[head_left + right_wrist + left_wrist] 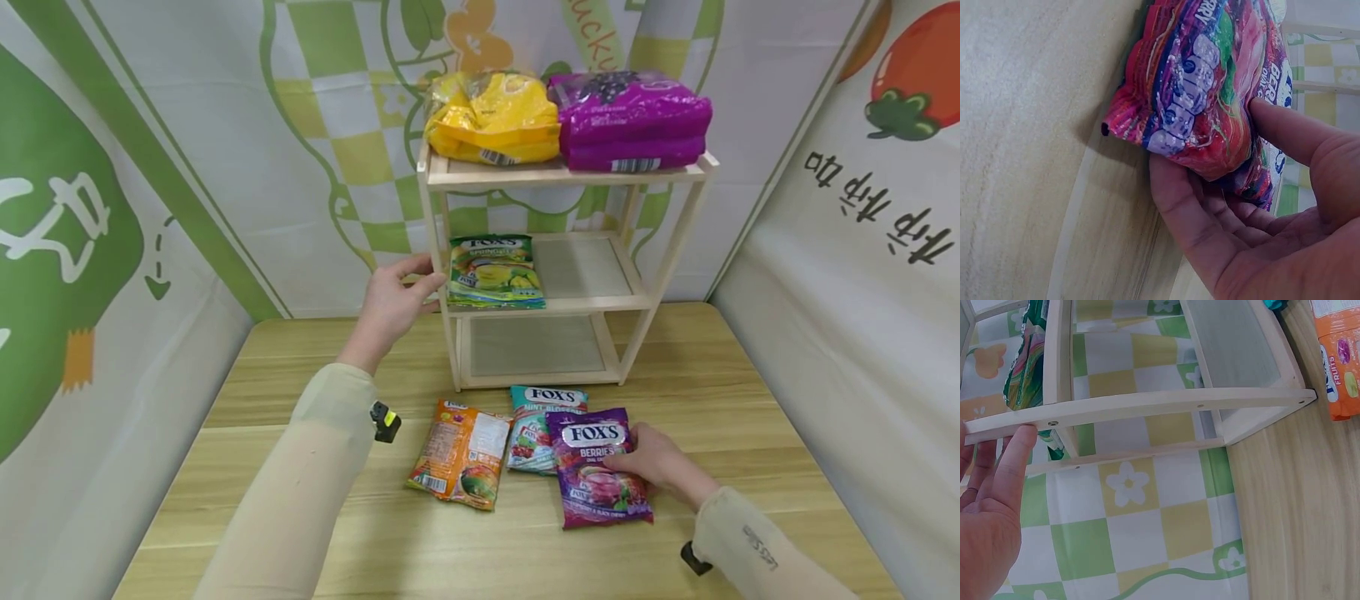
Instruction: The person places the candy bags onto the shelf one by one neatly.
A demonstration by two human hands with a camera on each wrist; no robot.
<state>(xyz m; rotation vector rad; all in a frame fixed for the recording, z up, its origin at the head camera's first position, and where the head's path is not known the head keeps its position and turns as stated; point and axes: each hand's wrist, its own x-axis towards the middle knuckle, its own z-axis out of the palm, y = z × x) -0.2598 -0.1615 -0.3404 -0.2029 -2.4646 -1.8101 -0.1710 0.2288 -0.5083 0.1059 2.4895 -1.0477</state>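
My right hand (656, 458) grips a purple bag of Fox's Berries candy (597, 492) by its right edge, thumb on the front and fingers underneath. In the right wrist view the bag's near corner (1129, 119) hangs close over the wood. That bag overlaps a teal Mint Blossom candy bag (528, 450) on the table. My left hand (393, 304) holds the left front post of a small wooden shelf rack (555, 310), with thumb and fingers on either side of it. Just inside that post, a green Fox's candy bag (495, 279) lies on the middle shelf.
On the top shelf sit a yellow bag (502, 117) and a large purple bag (633, 125), side by side. An orange candy bag (461, 458) lies back side up on the wooden table (300, 500), left of the teal one. Printed cloth walls (322, 167) enclose the table.
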